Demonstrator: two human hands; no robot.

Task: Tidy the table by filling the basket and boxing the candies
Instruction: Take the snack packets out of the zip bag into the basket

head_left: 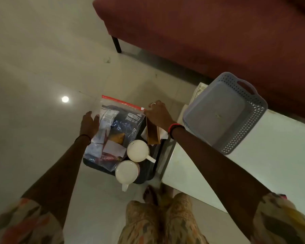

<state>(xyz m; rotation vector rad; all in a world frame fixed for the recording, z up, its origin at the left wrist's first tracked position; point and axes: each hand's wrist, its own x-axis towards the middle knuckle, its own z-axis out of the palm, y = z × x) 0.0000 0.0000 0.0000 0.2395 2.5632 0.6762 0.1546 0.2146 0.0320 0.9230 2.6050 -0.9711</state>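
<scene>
On the pale floor, both hands [88, 123] [157, 114] grip a zip bag [115, 131]; its print is unreadable.

the dark bin [148, 175] on the floor is crowded: a stuffed zip bag [113, 131] fills its left side, 2 white mugs [137, 150] block the near right, and a brown box [152, 134] stands at the far right. the grey basket [236, 111] on the bench [253, 173] is open and unobstructed; the floor [33, 85] to the left lies bare.
</scene>
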